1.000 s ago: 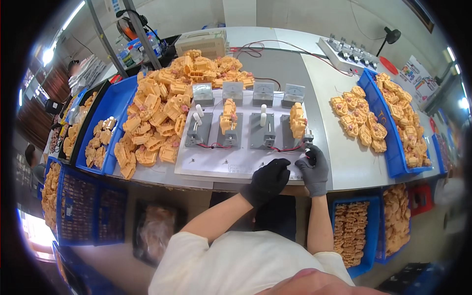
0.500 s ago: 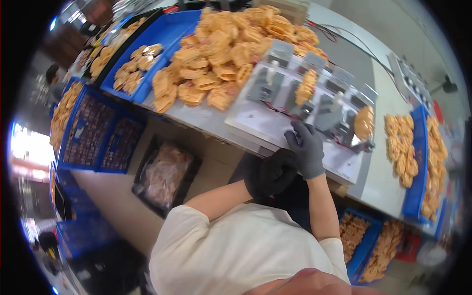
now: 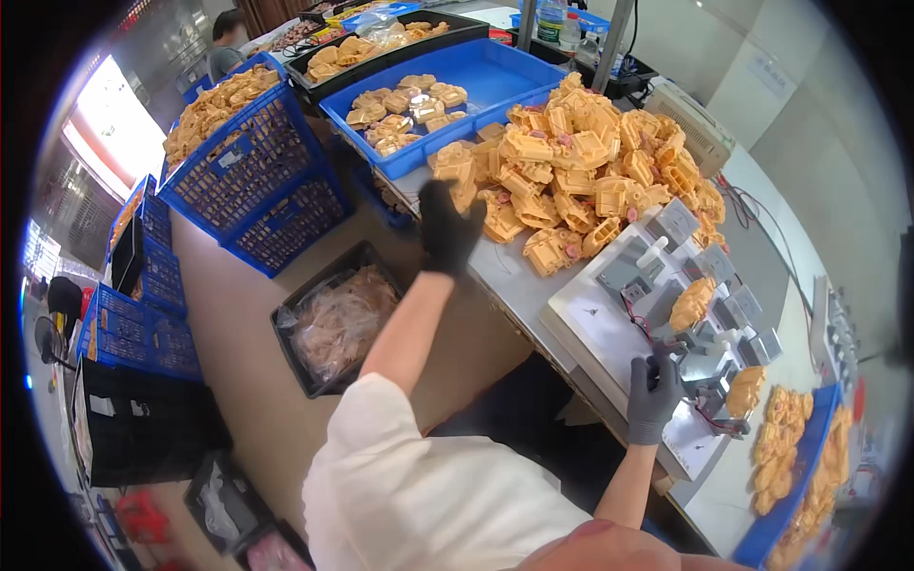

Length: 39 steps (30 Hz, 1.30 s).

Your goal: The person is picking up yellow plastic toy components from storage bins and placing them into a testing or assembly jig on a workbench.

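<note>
My left hand (image 3: 447, 228), in a black glove, reaches to the left edge of a heap of tan plastic housings (image 3: 581, 162). Its fingers are apart beside a housing (image 3: 455, 171) at the table edge; whether they touch it is unclear. My right hand (image 3: 654, 398), in a grey glove, is at the front of a white fixture board (image 3: 595, 316), fingers apart and nothing visible in them. On the board stand several grey clamp stations. One tan housing (image 3: 692, 303) sits on a middle station, and another housing (image 3: 745, 390) on the right-hand one.
A blue tray (image 3: 495, 76) with wrapped parts stands left of the heap. Blue crates (image 3: 252, 176) and a black bin (image 3: 328, 376) holding bagged parts are on the floor at left. More housings (image 3: 781, 447) lie beside a blue bin (image 3: 795, 481) at right.
My left hand has gone from beside my right hand out to the heap's left edge. My right hand stays by the fixture board. The view has turned left.
</note>
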Each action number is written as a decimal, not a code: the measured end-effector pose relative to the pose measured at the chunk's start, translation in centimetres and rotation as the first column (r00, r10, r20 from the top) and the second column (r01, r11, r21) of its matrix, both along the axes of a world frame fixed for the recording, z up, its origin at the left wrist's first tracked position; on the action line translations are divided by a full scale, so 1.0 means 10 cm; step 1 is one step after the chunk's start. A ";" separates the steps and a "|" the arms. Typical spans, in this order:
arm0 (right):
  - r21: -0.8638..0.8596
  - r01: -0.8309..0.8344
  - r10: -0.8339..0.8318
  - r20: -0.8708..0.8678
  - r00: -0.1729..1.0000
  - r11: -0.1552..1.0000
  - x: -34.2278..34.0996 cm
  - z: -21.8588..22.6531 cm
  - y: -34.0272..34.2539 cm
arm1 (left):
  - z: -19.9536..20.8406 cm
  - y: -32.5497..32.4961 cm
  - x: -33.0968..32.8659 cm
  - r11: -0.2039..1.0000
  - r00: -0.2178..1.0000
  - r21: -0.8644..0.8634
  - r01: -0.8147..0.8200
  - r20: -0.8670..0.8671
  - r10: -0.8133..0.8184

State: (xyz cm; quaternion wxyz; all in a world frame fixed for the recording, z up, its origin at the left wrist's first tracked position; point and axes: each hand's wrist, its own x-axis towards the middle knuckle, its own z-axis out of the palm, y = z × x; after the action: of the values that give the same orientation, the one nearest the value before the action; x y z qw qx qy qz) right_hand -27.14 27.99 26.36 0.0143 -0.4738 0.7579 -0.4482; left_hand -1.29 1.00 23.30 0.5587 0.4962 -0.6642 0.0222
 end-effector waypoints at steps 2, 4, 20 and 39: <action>-0.019 0.017 -0.015 0.076 0.997 1.000 -0.01 0.01 0.03 | 0.04 -0.42 0.05 0.974 0.984 0.173 -0.150 0.122 0.130; -0.035 0.059 -0.055 0.118 0.991 0.998 -0.02 0.01 0.04 | 0.08 -0.76 0.04 0.887 0.962 0.396 -0.237 0.224 0.157; -0.076 -0.044 0.046 0.028 0.999 0.996 -0.10 -0.02 0.04 | 0.28 -0.76 0.11 0.791 0.416 -0.030 0.611 -0.838 -0.353; -0.516 -0.150 0.535 0.777 0.332 0.843 0.56 -0.08 0.49 | 0.49 2.13 -1.10 -0.197 -0.177 -0.133 0.971 -0.958 -0.225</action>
State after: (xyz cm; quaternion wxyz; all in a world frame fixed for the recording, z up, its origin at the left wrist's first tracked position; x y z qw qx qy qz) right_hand -21.58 32.89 25.58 0.4294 -0.3024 0.4135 -0.7438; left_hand -12.27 22.28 28.24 0.3419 0.0631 -0.3997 -0.8481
